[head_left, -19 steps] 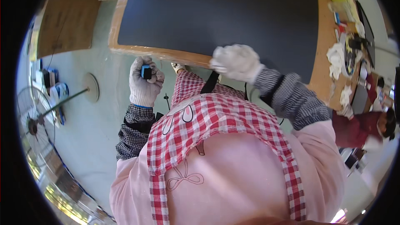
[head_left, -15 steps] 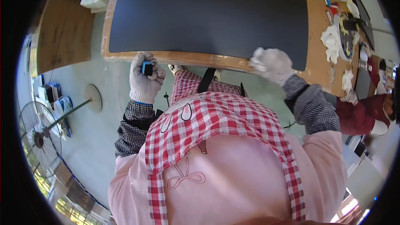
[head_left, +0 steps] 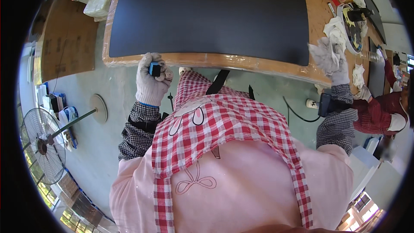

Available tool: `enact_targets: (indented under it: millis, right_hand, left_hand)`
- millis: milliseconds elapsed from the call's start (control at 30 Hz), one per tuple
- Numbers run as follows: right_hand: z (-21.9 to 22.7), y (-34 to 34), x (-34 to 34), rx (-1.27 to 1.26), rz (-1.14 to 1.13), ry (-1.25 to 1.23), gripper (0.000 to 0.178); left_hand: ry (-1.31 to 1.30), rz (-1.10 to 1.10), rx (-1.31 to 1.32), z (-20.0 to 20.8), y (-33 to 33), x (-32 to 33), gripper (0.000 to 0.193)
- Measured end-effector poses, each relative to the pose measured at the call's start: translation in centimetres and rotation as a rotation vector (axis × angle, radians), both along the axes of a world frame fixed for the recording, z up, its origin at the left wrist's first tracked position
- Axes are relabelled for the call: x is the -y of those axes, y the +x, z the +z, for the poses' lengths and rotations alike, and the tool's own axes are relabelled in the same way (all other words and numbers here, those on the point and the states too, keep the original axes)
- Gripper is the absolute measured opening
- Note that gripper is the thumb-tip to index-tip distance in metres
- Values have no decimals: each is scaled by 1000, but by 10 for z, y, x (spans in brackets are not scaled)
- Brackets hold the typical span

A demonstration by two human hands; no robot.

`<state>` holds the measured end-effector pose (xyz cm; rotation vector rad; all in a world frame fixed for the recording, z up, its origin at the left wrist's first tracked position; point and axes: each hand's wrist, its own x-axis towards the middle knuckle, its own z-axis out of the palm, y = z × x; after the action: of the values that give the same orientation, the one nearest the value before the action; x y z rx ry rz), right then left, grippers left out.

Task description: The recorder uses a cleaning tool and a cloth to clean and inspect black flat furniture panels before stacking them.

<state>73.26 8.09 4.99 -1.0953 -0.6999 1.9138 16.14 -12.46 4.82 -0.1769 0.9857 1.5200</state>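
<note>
My gloved left hand [head_left: 151,85] is closed around a small blue and black block [head_left: 155,69], just off the near left edge of the table. A large flat black panel [head_left: 209,17] lies on the table [head_left: 314,21], whose wooden edge is wrapped in clear film. Beyond the panel's right side, my gloved right hand [head_left: 331,62] is over the table's right end, its fingers apart and slightly blurred. Right by its fingertips lies a crumpled white cloth [head_left: 336,29]. I see nothing held in that hand.
On the right, a round tray [head_left: 352,39] bears a dark bottle [head_left: 360,14]; another white cloth [head_left: 358,76] lies nearer. A co-worker in a dark red sleeve [head_left: 373,112] is at the far right. A standing fan [head_left: 41,146] and large cardboard sheet [head_left: 69,39] are on the left.
My right hand has moved right, from the panel's near right corner to beside the crumpled cloth, and its fingers have spread. My left hand keeps the block almost in place.
</note>
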Motion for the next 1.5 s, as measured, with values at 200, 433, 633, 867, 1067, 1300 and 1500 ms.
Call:
enact_targets:
  millis: [200,433,633,867,1067,1300,1500]
  right_hand:
    - [-22,-62,0,-71,-239,30,58]
    - [-6,-100,19,1697,289,354,45]
    - [-23,-129,72,1781,343,960,43]
    - [-42,-112,72,1659,469,1182,33]
    - [-22,-211,50,1462,829,1121,22]
    - [-48,-339,40,1129,1093,1602,31]
    - [-67,-479,48,917,1123,1752,37]
  left_hand:
    - [10,7,-57,4,-1,3,26]
    - [44,-23,-24,2,-9,7,24]
    - [59,-55,-10,0,-10,5,24]
    - [1,27,28,0,-4,4,20]
    - [-52,136,52,-13,-4,14,21]
    - [-73,266,24,-31,-1,43,24]
    - [-39,339,61,-36,-3,53,23]
